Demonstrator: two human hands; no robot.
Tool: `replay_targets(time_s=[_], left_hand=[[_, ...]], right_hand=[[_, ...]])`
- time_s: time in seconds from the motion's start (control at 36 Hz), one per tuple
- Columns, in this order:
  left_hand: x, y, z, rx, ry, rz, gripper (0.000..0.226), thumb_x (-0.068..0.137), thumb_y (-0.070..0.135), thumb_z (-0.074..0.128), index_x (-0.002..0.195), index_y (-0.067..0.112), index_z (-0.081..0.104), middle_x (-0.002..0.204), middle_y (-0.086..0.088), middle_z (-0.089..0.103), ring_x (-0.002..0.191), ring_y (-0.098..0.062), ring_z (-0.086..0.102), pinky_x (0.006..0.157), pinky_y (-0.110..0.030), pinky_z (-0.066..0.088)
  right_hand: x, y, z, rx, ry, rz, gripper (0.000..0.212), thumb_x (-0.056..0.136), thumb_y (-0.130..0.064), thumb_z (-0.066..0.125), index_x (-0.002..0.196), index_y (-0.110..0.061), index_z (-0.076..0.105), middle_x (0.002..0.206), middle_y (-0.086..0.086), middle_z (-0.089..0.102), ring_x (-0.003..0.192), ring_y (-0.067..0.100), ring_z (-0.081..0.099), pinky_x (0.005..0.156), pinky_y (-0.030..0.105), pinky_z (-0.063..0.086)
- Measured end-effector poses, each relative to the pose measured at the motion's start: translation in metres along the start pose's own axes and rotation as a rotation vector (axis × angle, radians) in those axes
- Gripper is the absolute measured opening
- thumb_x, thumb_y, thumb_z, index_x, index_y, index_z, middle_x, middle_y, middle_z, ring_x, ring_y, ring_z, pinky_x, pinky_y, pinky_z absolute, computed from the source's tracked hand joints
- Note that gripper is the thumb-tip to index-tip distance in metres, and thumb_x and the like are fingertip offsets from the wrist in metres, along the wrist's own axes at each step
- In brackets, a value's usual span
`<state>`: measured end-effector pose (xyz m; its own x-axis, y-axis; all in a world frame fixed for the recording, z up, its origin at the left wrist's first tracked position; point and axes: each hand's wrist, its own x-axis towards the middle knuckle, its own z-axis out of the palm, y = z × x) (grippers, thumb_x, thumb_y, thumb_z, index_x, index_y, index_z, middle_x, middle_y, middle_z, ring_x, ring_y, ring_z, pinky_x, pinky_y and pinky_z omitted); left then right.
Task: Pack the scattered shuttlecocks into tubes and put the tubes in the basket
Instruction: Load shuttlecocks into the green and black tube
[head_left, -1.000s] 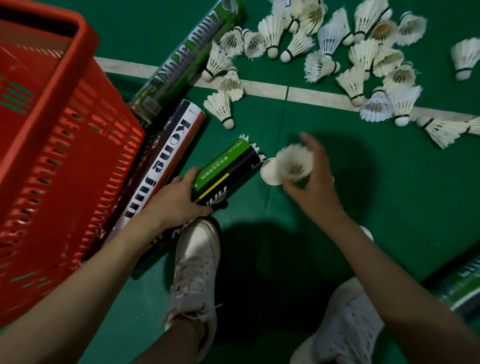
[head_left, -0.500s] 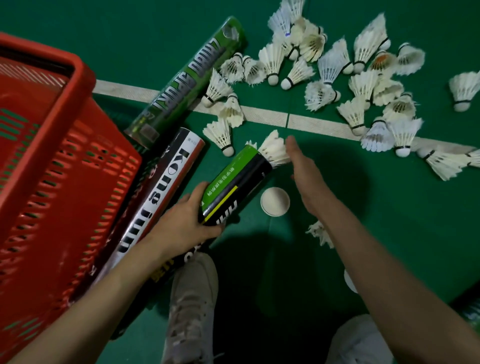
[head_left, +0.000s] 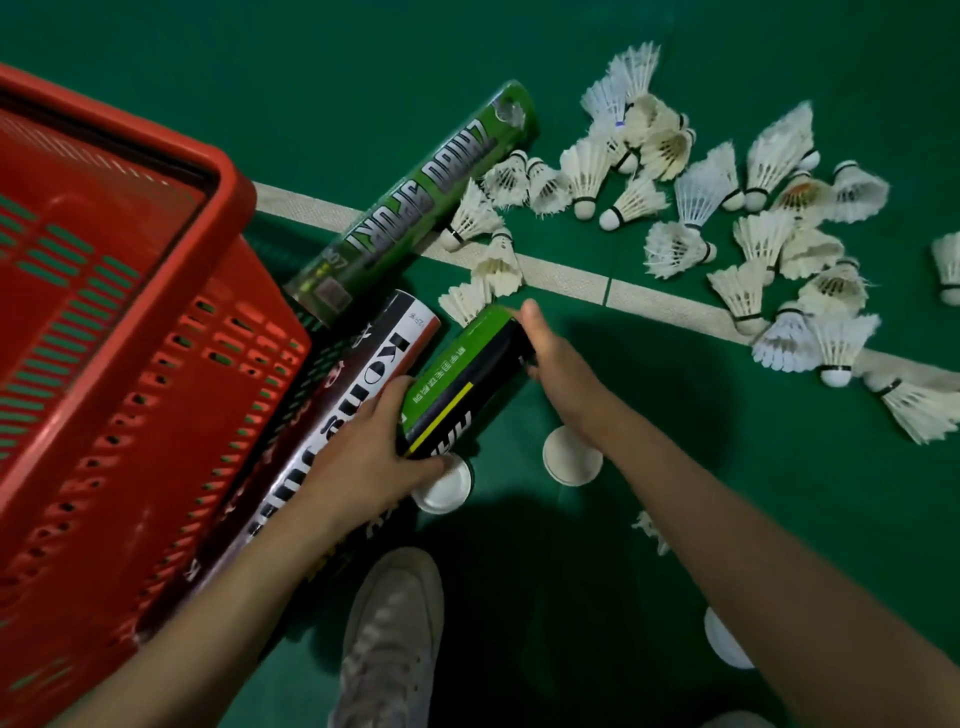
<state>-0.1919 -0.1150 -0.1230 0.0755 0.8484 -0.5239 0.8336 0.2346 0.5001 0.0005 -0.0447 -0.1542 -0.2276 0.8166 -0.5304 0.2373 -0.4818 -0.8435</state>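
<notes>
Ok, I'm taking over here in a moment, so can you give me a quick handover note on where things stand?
Left hand grips the green-and-black tube low down.
Right hand is at that tube's mouth, fingers hidden.
A green tube and a black-and-white tube lie beside the red basket; no tube shows inside it.
White caps lie on the floor.
Left: pack the many loose shuttlecocks, cap the tubes, basket them.
</notes>
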Motion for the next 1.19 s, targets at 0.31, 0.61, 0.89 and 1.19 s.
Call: replay_targets(time_s=[0.31, 0.61, 0.89, 1.19], left_hand=[[0.013, -0.016, -0.019, 0.025, 0.118, -0.178, 0.095, 0.076, 0.051, 0.071, 0.147, 0.031, 0.012, 0.144, -0.009, 0.038, 0.123, -0.031, 0.047, 0.093, -0.040, 0.043], [0.011, -0.014, -0.018, 0.045, 0.064, -0.176, 0.098, 0.077, 0.050, 0.070, 0.149, 0.032, 0.005, 0.153, -0.006, 0.027, 0.131, -0.030, 0.040, 0.100, -0.041, 0.040], [0.012, 0.027, -0.002, 0.122, 0.004, 0.008, 0.096, 0.075, 0.046, 0.072, 0.148, 0.033, 0.012, 0.142, -0.007, 0.039, 0.118, -0.027, 0.049, 0.093, -0.036, 0.045], [0.010, 0.080, 0.019, 0.209, -0.047, 0.206, 0.098, 0.072, 0.045, 0.075, 0.148, 0.037, 0.015, 0.122, -0.004, 0.049, 0.110, -0.025, 0.053, 0.091, -0.036, 0.046]], right_hand=[[0.080, -0.008, -0.009, -0.730, 0.022, -0.299, 0.059, 0.093, 0.007, 0.043, 0.147, -0.016, 0.034, 0.155, 0.008, 0.027, 0.143, 0.024, 0.021, 0.112, 0.023, 0.013], [0.065, -0.002, -0.009, -1.000, 0.172, -0.357, 0.030, 0.087, -0.020, 0.061, 0.112, -0.005, 0.055, 0.106, 0.014, 0.057, 0.108, 0.031, 0.043, 0.077, 0.036, 0.033], [-0.008, 0.006, -0.074, -0.411, 0.691, -0.190, 0.024, 0.095, -0.019, 0.052, 0.108, 0.001, 0.056, 0.108, 0.013, 0.048, 0.102, 0.025, 0.046, 0.079, 0.023, 0.031], [-0.069, 0.004, -0.103, -0.011, 0.534, -0.202, 0.009, 0.100, -0.026, 0.044, 0.099, -0.018, 0.047, 0.082, -0.010, 0.050, 0.074, 0.003, 0.046, 0.061, 0.011, 0.036]])
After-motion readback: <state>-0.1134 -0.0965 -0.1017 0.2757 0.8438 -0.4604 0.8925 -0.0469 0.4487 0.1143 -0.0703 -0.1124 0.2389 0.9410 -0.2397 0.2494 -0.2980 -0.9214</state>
